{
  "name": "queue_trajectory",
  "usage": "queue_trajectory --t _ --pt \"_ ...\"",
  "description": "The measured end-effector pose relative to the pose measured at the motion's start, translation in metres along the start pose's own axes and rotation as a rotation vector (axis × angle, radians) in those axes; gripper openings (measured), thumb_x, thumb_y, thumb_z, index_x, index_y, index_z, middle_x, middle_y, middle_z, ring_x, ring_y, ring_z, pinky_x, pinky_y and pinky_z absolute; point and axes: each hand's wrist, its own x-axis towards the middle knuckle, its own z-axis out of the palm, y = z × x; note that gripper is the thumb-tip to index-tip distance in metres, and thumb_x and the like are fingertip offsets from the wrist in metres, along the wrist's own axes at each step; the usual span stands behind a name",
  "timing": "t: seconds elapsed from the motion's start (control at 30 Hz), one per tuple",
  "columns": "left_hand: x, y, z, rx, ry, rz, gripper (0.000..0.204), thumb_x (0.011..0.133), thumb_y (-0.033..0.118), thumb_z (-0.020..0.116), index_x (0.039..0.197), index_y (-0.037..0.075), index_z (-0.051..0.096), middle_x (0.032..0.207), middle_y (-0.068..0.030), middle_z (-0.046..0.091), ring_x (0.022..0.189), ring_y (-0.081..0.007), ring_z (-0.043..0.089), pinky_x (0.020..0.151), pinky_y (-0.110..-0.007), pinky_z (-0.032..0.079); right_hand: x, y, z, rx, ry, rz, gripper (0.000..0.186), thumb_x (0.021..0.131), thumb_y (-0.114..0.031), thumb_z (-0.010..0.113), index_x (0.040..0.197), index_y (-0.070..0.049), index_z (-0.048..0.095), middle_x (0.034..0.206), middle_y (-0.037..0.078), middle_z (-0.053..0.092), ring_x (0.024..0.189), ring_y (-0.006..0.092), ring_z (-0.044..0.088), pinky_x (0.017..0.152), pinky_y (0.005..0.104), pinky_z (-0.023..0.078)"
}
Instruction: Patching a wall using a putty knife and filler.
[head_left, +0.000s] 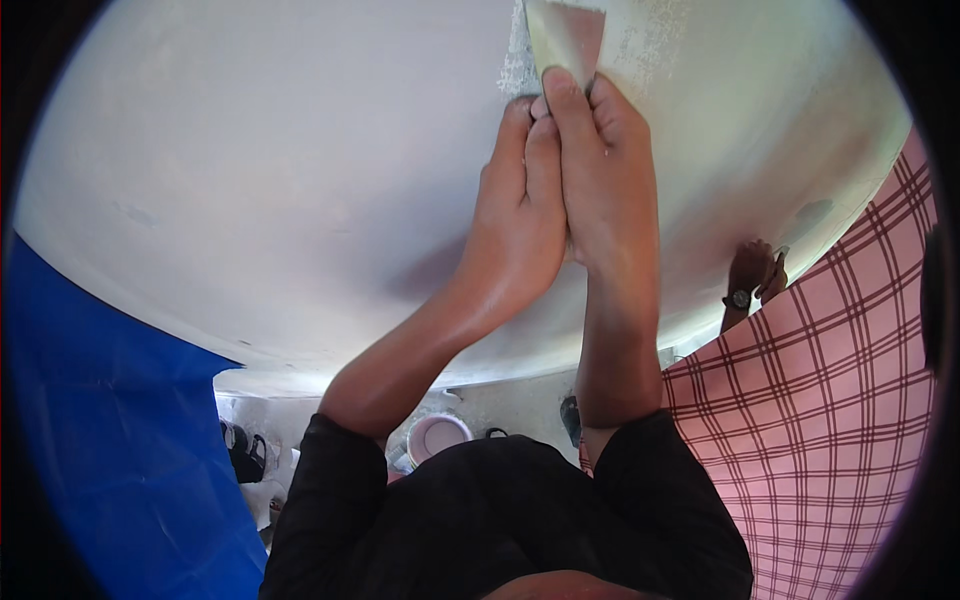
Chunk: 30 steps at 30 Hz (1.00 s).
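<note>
Both my hands are together at the top, raised against a large pale, smooth surface [300, 150]. My right hand [610, 165] is closed round a putty knife [572, 35], its thumb pressed along the base of the flared metal blade. Pressed alongside, my left hand [525, 190] has its fingers curled in at the same grip; the handle is hidden between the two hands. The blade points away from me and lies close to the surface. Rough white patches [655, 35] of coating show on both sides of the blade.
To the right, a person in pink checked cloth [800, 400] stands close, a watch on the wrist below their hand [750, 268]. Blue material [110, 430] fills the left side. Below are a round pinkish bucket [438, 435] and dark footwear [245, 455] on the floor.
</note>
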Motion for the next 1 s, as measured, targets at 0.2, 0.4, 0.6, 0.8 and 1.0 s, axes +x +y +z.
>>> queue_trajectory --t 0.2,0.4,0.6,0.8,1.0 --pt "0.015 -0.017 -0.005 0.022 0.036 0.11 0.036 0.113 0.028 0.031 0.127 0.0 0.048 0.099 -0.0207 0.066 0.09 -0.0291 0.065 0.081 -0.041 0.051 0.01 0.01 0.009 0.012 0.062 -0.001 0.039 0.106 -0.027 0.056 0.08 0.001 0.05 0.067 0.007 0.052 0.063 0.0133 0.045 0.06 0.0349 0.043" --pt "0.05 -0.015 -0.009 -0.087 -0.101 0.044 0.036 0.113 0.028 0.031 0.127 0.0 0.049 0.102 -0.0192 0.064 0.093 -0.0294 0.061 0.088 -0.04 0.048 0.036 0.012 0.011 -0.095 0.155 0.001 0.032 0.107 -0.028 0.059 0.087 -0.003 0.059 0.074 -0.002 0.058 0.066 0.0042 0.049 0.059 0.0247 0.044" --pt "0.069 -0.035 -0.021 -0.087 -0.19 0.025 0.04 0.113 0.031 0.031 0.125 -0.001 0.05 0.102 -0.0199 0.062 0.095 -0.0303 0.059 0.089 -0.04 0.047 0.049 0.028 0.02 -0.144 0.251 0.007 0.034 0.106 -0.03 0.06 0.085 -0.003 0.059 0.074 -0.001 0.059 0.066 0.005 0.049 0.058 0.0264 0.044" --pt "0.079 -0.025 -0.046 -0.037 -0.217 -0.019 0.046 0.112 0.036 0.031 0.128 -0.002 0.051 0.111 -0.0241 0.064 0.103 -0.036 0.062 0.093 -0.043 0.047 0.052 0.016 0.044 -0.176 0.292 0.075 0.032 0.105 -0.029 0.06 0.089 -0.001 0.062 0.077 0.0 0.061 0.067 0.0067 0.051 0.061 0.0267 0.046" --pt "0.066 0.018 -0.086 0.021 -0.179 -0.023 0.046 0.111 0.036 0.032 0.128 -0.003 0.052 0.114 -0.0277 0.064 0.107 -0.0406 0.062 0.094 -0.045 0.047 0.04 -0.017 0.085 -0.131 0.232 0.053 0.036 0.105 -0.028 0.055 0.088 0.003 0.06 0.074 0.012 0.062 0.069 0.0177 0.055 0.068 0.0372 0.048"
